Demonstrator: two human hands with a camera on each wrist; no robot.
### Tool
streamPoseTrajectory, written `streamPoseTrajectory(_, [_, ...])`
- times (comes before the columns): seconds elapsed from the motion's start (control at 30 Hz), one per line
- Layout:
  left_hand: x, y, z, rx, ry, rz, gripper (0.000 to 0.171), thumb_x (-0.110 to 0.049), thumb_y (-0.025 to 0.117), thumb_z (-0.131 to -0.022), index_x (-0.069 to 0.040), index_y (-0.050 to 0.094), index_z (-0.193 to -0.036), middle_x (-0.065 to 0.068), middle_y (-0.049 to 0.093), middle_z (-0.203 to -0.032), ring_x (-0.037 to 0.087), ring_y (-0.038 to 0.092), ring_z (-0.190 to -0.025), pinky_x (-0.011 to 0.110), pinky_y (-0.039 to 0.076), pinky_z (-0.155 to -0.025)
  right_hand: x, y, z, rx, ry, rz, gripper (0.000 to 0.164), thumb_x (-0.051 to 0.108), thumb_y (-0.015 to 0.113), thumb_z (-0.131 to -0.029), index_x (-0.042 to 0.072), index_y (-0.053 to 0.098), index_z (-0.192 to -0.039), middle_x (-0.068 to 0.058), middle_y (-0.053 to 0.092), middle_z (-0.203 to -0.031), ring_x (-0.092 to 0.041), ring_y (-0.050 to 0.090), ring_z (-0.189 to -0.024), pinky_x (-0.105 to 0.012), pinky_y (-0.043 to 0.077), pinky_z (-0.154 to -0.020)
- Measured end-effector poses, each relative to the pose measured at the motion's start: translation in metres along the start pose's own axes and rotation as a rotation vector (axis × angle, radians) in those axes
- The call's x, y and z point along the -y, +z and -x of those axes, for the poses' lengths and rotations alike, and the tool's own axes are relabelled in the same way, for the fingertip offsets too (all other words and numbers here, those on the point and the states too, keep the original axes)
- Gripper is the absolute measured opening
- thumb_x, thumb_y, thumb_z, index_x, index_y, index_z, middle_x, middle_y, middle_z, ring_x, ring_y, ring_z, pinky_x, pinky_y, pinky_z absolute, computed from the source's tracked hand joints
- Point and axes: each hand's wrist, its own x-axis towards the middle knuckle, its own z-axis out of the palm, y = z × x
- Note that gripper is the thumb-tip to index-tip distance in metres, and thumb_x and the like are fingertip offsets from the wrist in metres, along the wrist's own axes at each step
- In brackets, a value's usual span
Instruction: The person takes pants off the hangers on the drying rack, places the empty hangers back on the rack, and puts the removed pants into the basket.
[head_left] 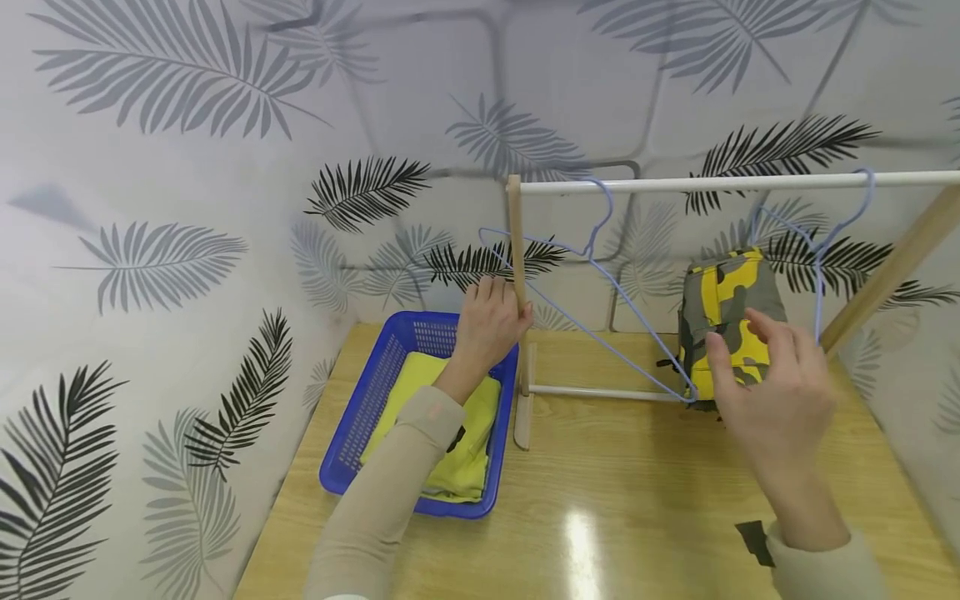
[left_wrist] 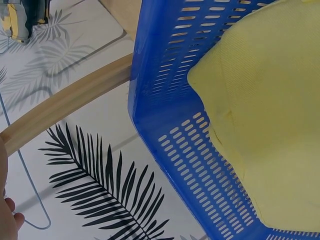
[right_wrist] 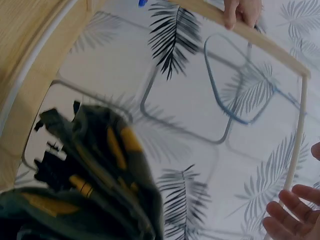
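Note:
My left hand [head_left: 487,321] grips the left wooden post [head_left: 516,233] of a small clothes rack, above the basket's back right corner. In the right wrist view, its fingers wrap the post. My right hand [head_left: 787,400] is raised with thumb and fingers apart, holding nothing, in front of a yellow and grey camouflage backpack [head_left: 716,287]. Two blue hangers hang from the rack's white bar [head_left: 675,183]: the left hanger [head_left: 589,250] beside the post, the right hanger [head_left: 818,250] above and behind my right hand.
A blue plastic basket [head_left: 356,417] stands at the table's left, holding folded yellow cloth [head_left: 405,396]. The rack's lower white bar [head_left: 600,392] runs just above the wooden table [head_left: 637,517]. A leaf-patterned wall covering [head_left: 420,100] rises behind. The right wooden post [head_left: 892,267] slants.

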Motion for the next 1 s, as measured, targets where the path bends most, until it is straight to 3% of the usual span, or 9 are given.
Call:
streamPoseTrajectory(0.23, [-0.001,-0.003,0.000,0.047,0.004,-0.003,0.037,-0.044,0.065,-0.101,-0.011,0.067,-0.085,0.004,0.070,-0.091,0.022,0.062,-0.091,0.032,0.051,-0.072,-0.027,-0.012,-0.006,-0.049,-0.021,0.070,0.067,0.053,0.061,-0.099,-0.009,0.071,-0.119,-0.032,0.070,-0.102,-0.050,0.063,-0.091,-0.047,0.038,-0.068])
streamPoseTrajectory(0.47, [0.000,-0.002,0.000,0.050,0.003,-0.012,0.037,-0.045,0.064,-0.101,-0.011,0.066,-0.086,0.003,0.068,-0.089,0.021,0.060,-0.089,0.031,0.049,-0.071,-0.054,-0.019,-0.010,-0.039,0.017,0.163,0.060,0.045,0.064,-0.098,-0.010,0.070,-0.120,-0.034,0.070,-0.104,-0.052,0.062,-0.089,-0.054,0.038,-0.065])
streamPoseTrajectory(0.73, [0.000,-0.001,0.000,0.033,0.000,-0.020,0.038,-0.046,0.066,-0.099,-0.011,0.065,-0.083,0.004,0.067,-0.089,0.021,0.060,-0.089,0.032,0.049,-0.072,-0.073,-0.026,-0.012,-0.012,0.067,0.267,0.065,0.050,0.059,-0.098,-0.011,0.069,-0.117,-0.034,0.071,-0.105,-0.055,0.062,-0.094,-0.059,0.042,-0.073])
streamPoseTrajectory(1.0, [-0.001,0.000,0.001,0.034,-0.004,-0.017,0.038,-0.046,0.066,-0.100,-0.011,0.066,-0.085,0.005,0.070,-0.094,0.023,0.063,-0.095,0.032,0.052,-0.075,-0.074,-0.029,-0.010,0.126,0.174,0.300,0.052,0.040,0.066,-0.101,-0.009,0.068,-0.118,-0.031,0.070,-0.105,-0.051,0.060,-0.092,-0.044,0.031,-0.067])
